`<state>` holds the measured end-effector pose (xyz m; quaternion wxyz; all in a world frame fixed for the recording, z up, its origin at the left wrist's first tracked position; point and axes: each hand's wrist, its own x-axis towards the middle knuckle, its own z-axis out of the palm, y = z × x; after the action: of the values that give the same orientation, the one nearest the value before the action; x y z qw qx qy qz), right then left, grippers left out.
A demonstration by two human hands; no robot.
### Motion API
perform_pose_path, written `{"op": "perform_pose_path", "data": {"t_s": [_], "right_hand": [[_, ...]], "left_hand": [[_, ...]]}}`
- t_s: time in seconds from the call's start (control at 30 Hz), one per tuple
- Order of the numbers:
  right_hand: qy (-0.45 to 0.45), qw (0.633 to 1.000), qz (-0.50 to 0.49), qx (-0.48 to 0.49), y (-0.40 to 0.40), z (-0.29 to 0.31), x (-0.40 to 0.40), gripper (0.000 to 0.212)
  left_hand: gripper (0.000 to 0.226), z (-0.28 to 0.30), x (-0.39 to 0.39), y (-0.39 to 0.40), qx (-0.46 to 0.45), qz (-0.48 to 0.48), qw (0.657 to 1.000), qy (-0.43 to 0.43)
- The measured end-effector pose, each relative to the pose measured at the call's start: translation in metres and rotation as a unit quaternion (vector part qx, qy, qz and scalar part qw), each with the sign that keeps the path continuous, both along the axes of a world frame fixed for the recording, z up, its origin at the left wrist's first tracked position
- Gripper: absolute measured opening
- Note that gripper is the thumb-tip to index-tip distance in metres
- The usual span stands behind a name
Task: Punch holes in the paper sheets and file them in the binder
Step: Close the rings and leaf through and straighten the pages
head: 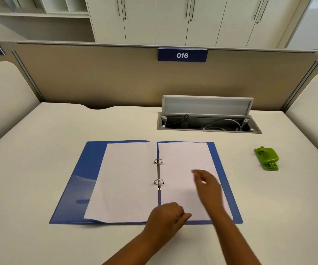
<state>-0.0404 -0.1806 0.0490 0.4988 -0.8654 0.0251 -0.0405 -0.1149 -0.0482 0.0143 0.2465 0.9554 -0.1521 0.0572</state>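
We see the blue plastic binder lying open and flat in the middle of the smooth cream desk. One white paper sheet lies on its left half and another sheet on the right half, on each side of two thin metal rings. Our left hand rests at the near edge of the binder with curled fingers; we cannot tell if it pinches paper. Our right hand, blurred, is over the right sheet with fingers loosely stretched, holding nothing. The green hole punch stands well apart on the right. Far behind, a cable box is open.
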Motion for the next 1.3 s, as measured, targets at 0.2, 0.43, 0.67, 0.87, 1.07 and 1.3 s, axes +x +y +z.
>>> {"op": "perform_pose_path", "data": {"t_s": [0.2,0.43,0.67,0.87,1.07,1.3], "right_hand": [[0.161,0.962,-0.048,-0.214,-0.056,-0.015,-0.011,0.068],[0.260,0.888,0.071,-0.374,-0.027,-0.043,-0.044,0.072],[0.258,0.900,0.042,-0.348,-0.024,-0.052,-0.046,0.068],[0.272,0.879,0.058,-0.388,-0.036,-0.047,-0.056,0.080],[0.228,0.883,0.030,-0.409,-0.029,-0.062,-0.060,0.127],[0.208,0.894,0.050,-0.394,-0.024,-0.058,-0.058,0.144]], "left_hand": [[0.098,-0.007,0.027,0.002,0.111,-0.032,0.986,0.117],[0.114,-0.025,0.034,0.001,0.140,-0.040,0.973,0.177],[0.119,-0.025,0.034,-0.001,0.140,-0.037,0.972,0.187],[0.118,-0.032,0.036,0.000,0.150,-0.032,0.972,0.178],[0.121,-0.035,0.037,0.000,0.151,-0.033,0.973,0.173],[0.110,-0.035,0.036,-0.001,0.149,-0.011,0.982,0.114]]}}
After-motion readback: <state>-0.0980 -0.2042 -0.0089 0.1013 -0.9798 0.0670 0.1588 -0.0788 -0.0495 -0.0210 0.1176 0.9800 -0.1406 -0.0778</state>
